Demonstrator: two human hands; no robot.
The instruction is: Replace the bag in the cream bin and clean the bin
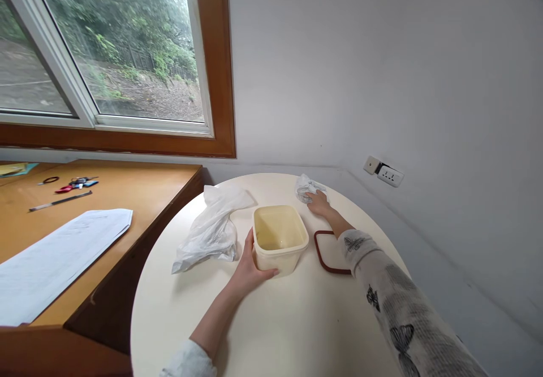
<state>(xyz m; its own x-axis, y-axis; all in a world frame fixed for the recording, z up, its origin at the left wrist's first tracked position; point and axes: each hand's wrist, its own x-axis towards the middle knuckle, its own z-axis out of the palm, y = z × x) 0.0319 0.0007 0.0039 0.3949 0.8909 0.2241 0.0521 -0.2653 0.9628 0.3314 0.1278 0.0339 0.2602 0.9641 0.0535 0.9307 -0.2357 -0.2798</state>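
A cream square plastic container (282,258) stands upright and open-topped on the round white table. My left hand (250,267) is closed around its left side and front corner, thumb across the front. At the table's far edge, my right hand (319,204) grips a crumpled whitish plastic bag (303,187); its fingertips are partly lost in the folds. Beneath my right forearm lies a square lid with a brown-red rim (322,259), partly covered by the sleeve. Left of the container, a loose white plastic bag (212,233) lies spread out.
The round table (297,332) stands near a grey-white wall. To the left, a wooden desk (148,196) carries paper sheets (72,252), a pen (61,201) and keys (80,182). A wall socket (390,176) is at the right, a window (139,49) at the upper left.
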